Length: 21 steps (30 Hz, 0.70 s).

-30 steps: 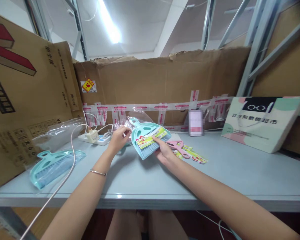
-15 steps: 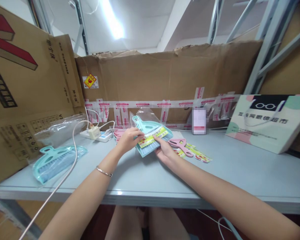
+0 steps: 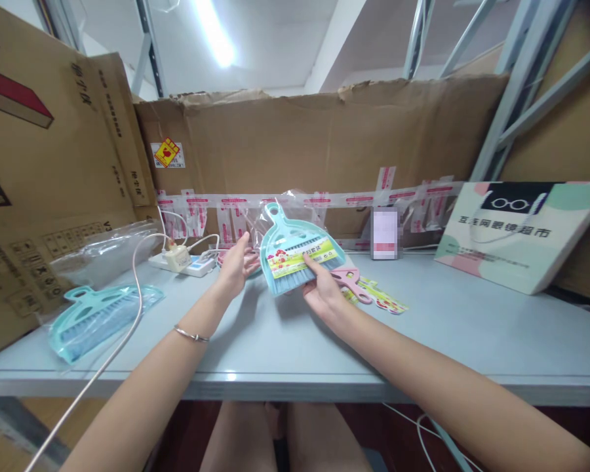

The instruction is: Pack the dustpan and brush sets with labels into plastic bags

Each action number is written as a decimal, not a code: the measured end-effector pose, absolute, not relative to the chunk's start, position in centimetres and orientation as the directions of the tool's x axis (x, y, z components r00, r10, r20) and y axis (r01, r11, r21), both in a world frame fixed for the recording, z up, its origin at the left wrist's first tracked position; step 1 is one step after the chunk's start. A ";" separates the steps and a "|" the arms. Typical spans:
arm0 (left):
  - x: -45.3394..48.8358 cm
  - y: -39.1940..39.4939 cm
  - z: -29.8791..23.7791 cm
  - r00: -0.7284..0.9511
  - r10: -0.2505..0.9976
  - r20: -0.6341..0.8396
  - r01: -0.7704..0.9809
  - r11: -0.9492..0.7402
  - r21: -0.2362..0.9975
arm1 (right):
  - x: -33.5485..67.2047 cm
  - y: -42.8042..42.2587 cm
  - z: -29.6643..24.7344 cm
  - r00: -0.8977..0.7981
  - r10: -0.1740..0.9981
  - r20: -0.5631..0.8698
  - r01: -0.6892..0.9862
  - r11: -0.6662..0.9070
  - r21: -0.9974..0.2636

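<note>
While the right hand [image 3: 323,290] pinched the teal dustpan [image 3: 289,229] at mid-frame, thumb over its printed card [image 3: 286,261], the left hand [image 3: 235,267] hung empty, fingers spread, just left of it; a light, steady thumb seemed best for keeping the card uncreased.

Tabletop [image 3: 270,344] free before held dustpan [image 3: 289,240]; white cable [image 3: 140,293] crosses left side.

Two blue dustpans [image 3: 288,224] [image 3: 98,305], two hands [image 3: 235,267] [image 3: 324,292], one power strip [image 3: 200,266] show.
</note>
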<state>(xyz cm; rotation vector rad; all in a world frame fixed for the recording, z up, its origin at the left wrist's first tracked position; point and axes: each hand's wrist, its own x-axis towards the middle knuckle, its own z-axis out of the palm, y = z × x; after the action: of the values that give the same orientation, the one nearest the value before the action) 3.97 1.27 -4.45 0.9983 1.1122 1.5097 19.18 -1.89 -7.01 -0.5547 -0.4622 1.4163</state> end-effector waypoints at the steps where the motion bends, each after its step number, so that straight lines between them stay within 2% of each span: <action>1: 4.1 1.1 -4.3 -0.108 0.994 0.026 -0.267 -0.054 0.962 | 19.0 -2.2 -6.9 0.104 0.994 -0.039 -0.792 0.059 -0.608; 3: 4.4 0.6 -4.0 0.013 1.000 0.026 -0.298 -0.021 0.954 | 18.7 -2.7 -6.8 0.096 0.994 -0.057 -0.804 0.043 -0.592; 6: 4.9 -0.7 -4.1 0.073 0.996 0.055 -0.313 -0.030 0.949 | 18.4 -3.7 -6.9 0.089 0.995 -0.051 -0.814 0.043 -0.580; 13: 4.6 -5.0 -6.6 0.170 0.981 -0.098 -0.181 0.129 0.975 | 17.8 -7.2 -8.1 0.174 0.966 -0.189 -0.833 0.042 -0.551; 18: 4.1 -6.5 -7.3 0.214 0.972 -0.098 -0.137 0.129 0.982 | 17.0 -8.1 -9.1 0.204 0.956 -0.212 -0.845 0.062 -0.531; 21: 4.0 -6.3 -7.4 0.268 0.963 -0.044 -0.106 0.075 0.992 | 16.7 -7.8 -9.1 0.187 0.959 -0.213 -0.851 0.049 -0.523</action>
<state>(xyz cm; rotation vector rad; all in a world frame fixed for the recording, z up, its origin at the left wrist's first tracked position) 3.97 -6.27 -7.42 1.1968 0.9571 1.0218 16.67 -7.75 -9.15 -0.6183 -0.2142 1.3942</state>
